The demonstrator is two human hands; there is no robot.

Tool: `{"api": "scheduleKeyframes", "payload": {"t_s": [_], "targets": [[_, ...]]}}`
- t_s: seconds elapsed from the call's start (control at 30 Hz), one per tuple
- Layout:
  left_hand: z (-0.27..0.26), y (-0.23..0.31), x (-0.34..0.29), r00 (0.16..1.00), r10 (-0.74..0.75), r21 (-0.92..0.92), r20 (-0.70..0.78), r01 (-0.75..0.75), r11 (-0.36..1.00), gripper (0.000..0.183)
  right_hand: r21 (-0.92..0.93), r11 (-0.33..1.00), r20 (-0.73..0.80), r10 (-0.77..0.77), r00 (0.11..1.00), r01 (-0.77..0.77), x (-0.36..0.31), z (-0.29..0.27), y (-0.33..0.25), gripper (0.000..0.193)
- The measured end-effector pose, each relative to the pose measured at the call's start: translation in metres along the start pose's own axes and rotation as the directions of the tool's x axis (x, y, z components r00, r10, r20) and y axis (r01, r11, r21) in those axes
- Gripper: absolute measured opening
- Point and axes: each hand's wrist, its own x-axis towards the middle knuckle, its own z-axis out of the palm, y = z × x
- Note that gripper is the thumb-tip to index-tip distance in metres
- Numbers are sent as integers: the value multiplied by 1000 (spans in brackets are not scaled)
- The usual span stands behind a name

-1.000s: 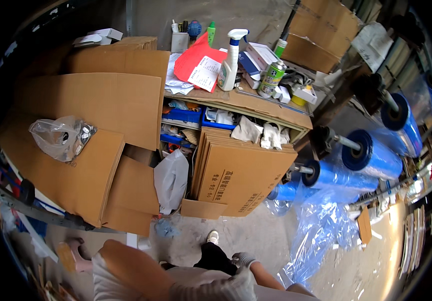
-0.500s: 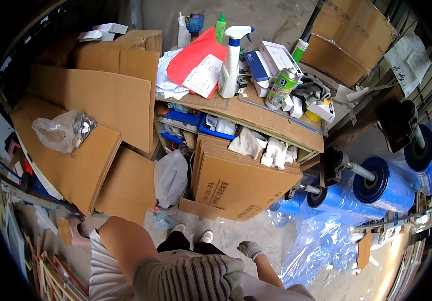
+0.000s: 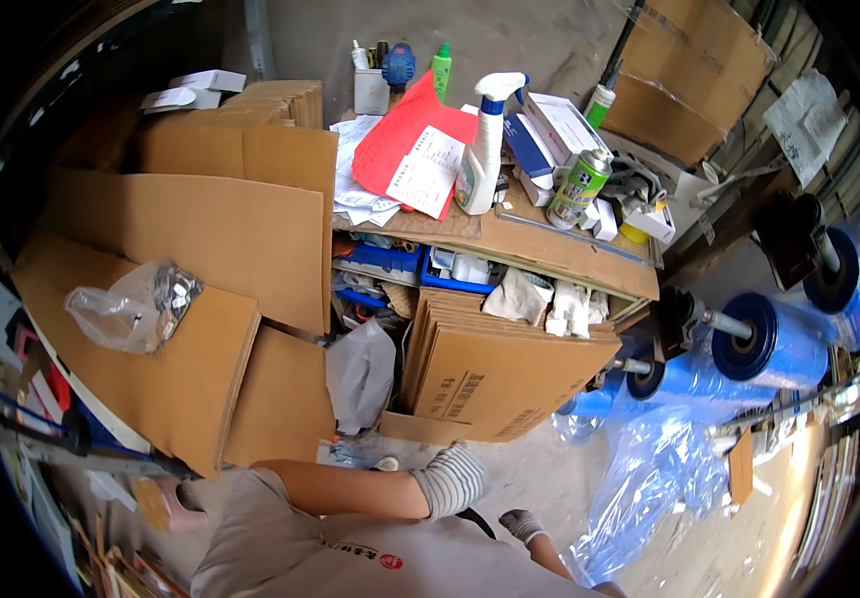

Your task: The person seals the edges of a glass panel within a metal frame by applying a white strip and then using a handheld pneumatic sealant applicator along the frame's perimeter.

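Note:
My left hand (image 3: 451, 481), in a grey striped knit glove, is held across the front of my body, below the upright stack of flattened cardboard boxes (image 3: 510, 374). I see mostly the back of the glove; its fingers are hidden. Lower and to the right is my right hand (image 3: 521, 525), in a similar glove. It hangs beside my body, nearest to the loose clear plastic film (image 3: 629, 488), and appears apart from it. Its fingers are too small and turned away to read. Nothing held shows in either hand.
On the workbench (image 3: 589, 249) stand a spray bottle (image 3: 482, 149), a green spray can (image 3: 579, 187) and red paper (image 3: 405, 140). Cardboard sheets (image 3: 190, 229) with a clear plastic bag (image 3: 131, 307) lean at the left. Blue film rolls (image 3: 769, 339) on rods are at the right.
My left hand has swung from close below the view to farther out in front of my body. The right hand has shifted slightly down and right. The view has tilted a little.

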Motion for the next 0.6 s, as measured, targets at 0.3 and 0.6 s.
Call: {"api": "scheduleKeyframes", "payload": {"t_s": [0.3, 0.6], "targets": [[118, -14, -15, 900, 70, -49, 430, -54, 997, 25, 248, 917, -48, 334, 941, -313, -129, 139, -28, 40], [143, 66, 1, 774, 296, 6, 560, -360, 933, 30, 700, 654, -147, 525, 838, -287, -202, 299, 7, 45]]}}
